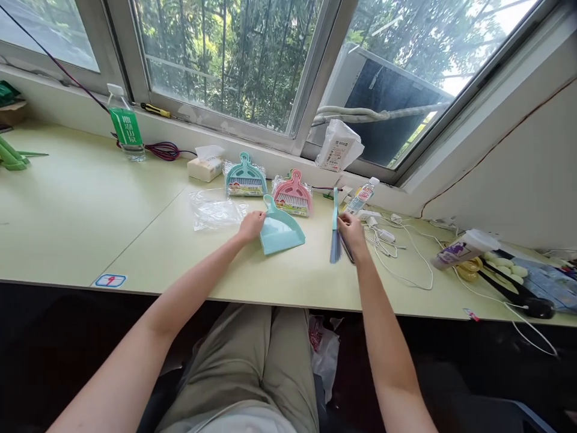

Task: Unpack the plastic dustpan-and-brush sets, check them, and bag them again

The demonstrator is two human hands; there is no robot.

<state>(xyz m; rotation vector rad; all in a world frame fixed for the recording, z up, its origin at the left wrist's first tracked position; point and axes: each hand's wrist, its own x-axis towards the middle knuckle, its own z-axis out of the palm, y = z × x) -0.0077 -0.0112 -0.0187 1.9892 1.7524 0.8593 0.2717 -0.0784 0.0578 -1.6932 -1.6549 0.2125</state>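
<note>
My left hand (252,226) is closed on the left edge of a small light-blue dustpan (282,231), whose looped handle points toward the window. To the right, my right hand (351,231) pinches a matching light-blue brush (335,222), held upright with its blue-grey bristles (335,248) pointing down. A dark flat object partly shows behind that hand, too hidden to name. Behind the dustpan lie a wrapped teal dustpan-and-brush set (245,177) and a wrapped pink set (293,195). Crumpled clear plastic (215,210) rests left of my left hand.
A tissue pack (205,168), a green-labelled bottle (126,129) and coiled wire (163,151) stand along the back left. Rightward are another bottle (363,195), white cables (385,237) and a lidded cup (466,248). The pale table's (148,252) front edge runs before my lap.
</note>
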